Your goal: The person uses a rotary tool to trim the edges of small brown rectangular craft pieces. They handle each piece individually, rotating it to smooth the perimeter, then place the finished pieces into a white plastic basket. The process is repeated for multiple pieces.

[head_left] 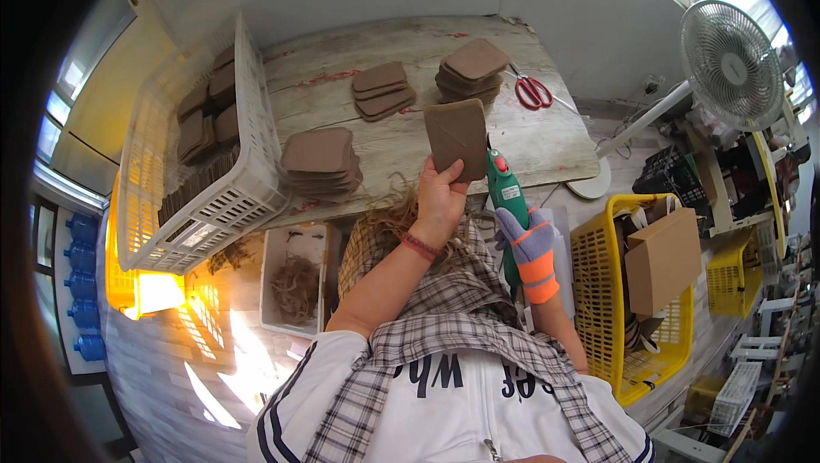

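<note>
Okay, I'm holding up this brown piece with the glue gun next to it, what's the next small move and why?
Probably bring the green glue gun nozzle onto the brown piece's right edge: the gloved right hand holds it just beside that edge, while the left hand holds the piece upright.

One head-worn fisheye view — looking steeply down, close over the worktable.
</note>
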Motion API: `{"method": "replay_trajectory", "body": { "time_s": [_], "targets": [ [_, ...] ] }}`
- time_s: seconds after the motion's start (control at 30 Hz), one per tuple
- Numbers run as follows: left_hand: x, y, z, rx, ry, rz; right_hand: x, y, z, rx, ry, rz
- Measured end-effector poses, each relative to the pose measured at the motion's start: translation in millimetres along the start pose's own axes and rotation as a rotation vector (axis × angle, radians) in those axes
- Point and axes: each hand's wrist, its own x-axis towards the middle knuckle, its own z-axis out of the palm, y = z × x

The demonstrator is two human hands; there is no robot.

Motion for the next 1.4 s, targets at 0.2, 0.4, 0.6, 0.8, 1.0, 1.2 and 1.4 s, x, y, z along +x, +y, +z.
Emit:
{"method": "replay_trajectory", "body": {
  "time_s": [0.2, 0.4, 0.6, 0.8, 1.0, 1.2, 1.4],
  "targets": [
    [-11, -7, -7, 0.043, -0.005, -0.018, 7, -4, -5, -0.029, 0.009, -0.022],
    [-15, -1, -15, 0.049, -0.071, -0.057, 10, -1, -9, -0.021, -0.019, -0.041],
    [-16, -1, -21, 0.072, -0.069, -0.051, 4, -11, -4, -0.001, -0.038, -0.027],
    [-26, 12, -22, 0.114, -0.053, -0.076, 1, -16, -6, 0.023, -0.07, -0.029],
    [-26, 36, -32, 0.244, -0.063, -0.082, -3, -16, -13, -0.093, -0.131, -0.015],
    [-27, 68, -40, 0.48, -0.105, -0.088, -5, -11, -20, -0.115, -0.18, 0.024],
    [-28, 98, -36, 0.682, -0.127, -0.151, -10, -8, -29, -0.107, -0.281, 0.101]
  ]
}}
